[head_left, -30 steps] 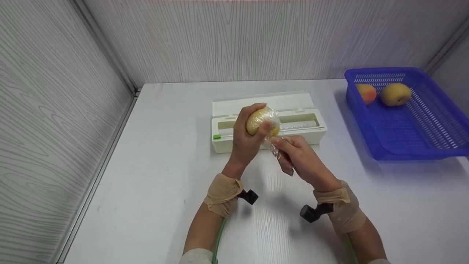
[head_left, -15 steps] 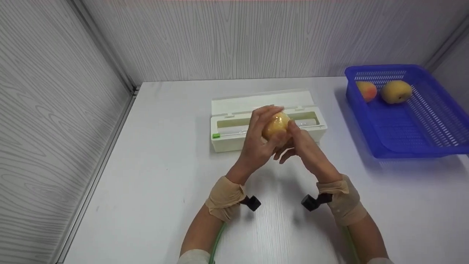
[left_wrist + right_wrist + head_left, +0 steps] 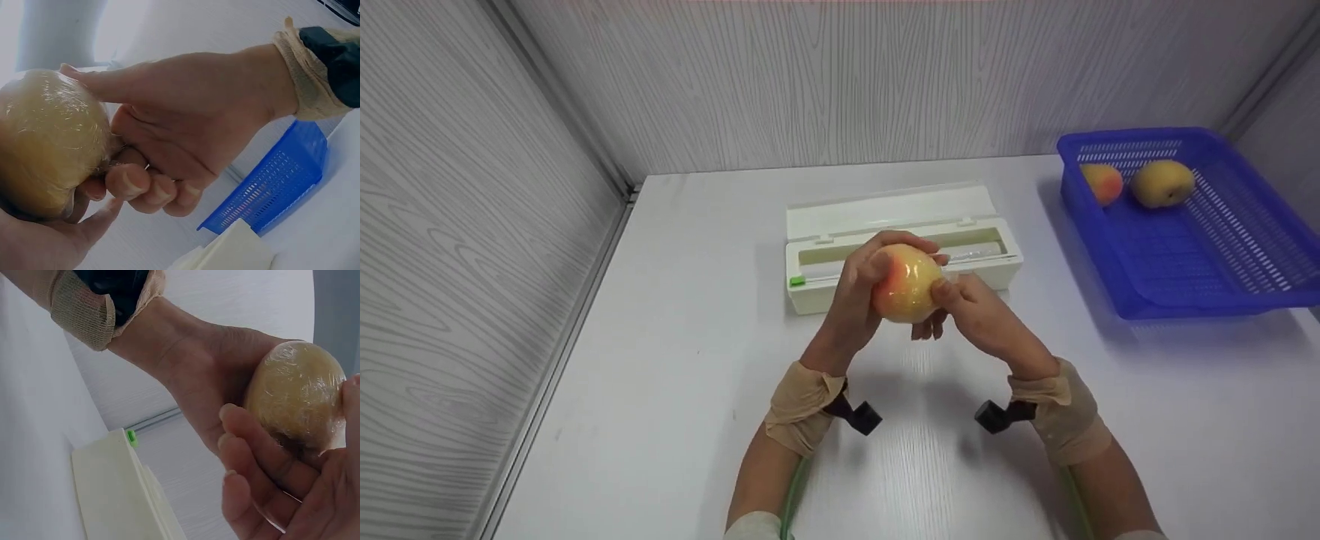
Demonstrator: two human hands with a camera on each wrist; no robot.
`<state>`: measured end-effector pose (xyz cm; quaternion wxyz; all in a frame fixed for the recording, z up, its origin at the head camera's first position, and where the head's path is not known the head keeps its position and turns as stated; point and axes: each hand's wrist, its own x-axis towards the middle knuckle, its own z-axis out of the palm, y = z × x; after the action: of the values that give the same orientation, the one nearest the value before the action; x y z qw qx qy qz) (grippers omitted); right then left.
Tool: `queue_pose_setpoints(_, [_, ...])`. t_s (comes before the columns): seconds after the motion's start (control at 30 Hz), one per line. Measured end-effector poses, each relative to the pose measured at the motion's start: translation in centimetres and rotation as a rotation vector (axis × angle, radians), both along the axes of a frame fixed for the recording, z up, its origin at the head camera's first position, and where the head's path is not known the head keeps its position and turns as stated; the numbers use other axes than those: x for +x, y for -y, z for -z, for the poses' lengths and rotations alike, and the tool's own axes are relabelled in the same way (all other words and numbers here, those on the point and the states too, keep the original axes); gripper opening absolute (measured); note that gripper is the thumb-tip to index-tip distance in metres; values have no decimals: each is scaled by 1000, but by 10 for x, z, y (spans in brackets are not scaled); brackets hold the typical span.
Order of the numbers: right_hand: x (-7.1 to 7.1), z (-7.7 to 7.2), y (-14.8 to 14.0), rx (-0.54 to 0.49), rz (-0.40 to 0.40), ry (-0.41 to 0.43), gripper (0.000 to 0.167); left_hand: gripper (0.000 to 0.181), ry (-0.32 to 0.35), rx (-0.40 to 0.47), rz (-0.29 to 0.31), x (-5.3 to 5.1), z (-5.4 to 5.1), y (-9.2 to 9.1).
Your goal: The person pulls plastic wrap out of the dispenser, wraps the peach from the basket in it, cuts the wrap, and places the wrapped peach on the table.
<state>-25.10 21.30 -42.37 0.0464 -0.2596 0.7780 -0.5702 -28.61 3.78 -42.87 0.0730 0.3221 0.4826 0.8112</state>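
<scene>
A peach (image 3: 907,289), yellow with a red blush and wrapped tightly in shiny cling film, is held up between both hands. My left hand (image 3: 851,300) grips it from the left, thumb over the red side. From the right, my right hand (image 3: 986,322) pinches it with the thumb on its near face; its other fingers are partly hidden below. In the left wrist view the right hand (image 3: 185,101) has its thumb along the top of the wrapped peach (image 3: 56,135) and its fingers curled beneath. Creased film shows on the peach (image 3: 298,388) in the right wrist view.
Behind the hands stands a white cling film dispenser (image 3: 810,301), lid raised, with a film roll (image 3: 979,251) inside and a green slider (image 3: 797,281). At the right is a blue basket (image 3: 1117,277) with a peach (image 3: 1104,184) and a pear-like yellow fruit (image 3: 1162,184).
The right hand has let go of the twisted film tail it pinched and now holds the peach's side. Both hands have turned the peach, bringing its red blush toward the head camera.
</scene>
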Motion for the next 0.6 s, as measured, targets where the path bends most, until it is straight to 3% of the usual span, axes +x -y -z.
queue_pose_setpoints(0.1, [3, -1, -6, 92, 79, -29, 78, 50, -39, -81, -128, 3, 1, -1])
queue_pose_setpoints(0.27, [9, -7, -2, 164, 275, -99, 35, 38, -95, -196, -354, 0, 5, 0])
queue_pose_setpoints(0.4, [14, -7, 11, 226, 310, -149, 54, 33, -146, -265, -432, -2, 9, -2])
queue_pose_setpoints(0.5, [16, -4, 16, 277, 347, -191, 67, 31, -171, -330, -455, 2, 11, -6])
queue_pose_setpoints(0.6, [18, -3, 15, 316, 388, -253, 69, 31, -164, -361, -461, 7, 10, -12])
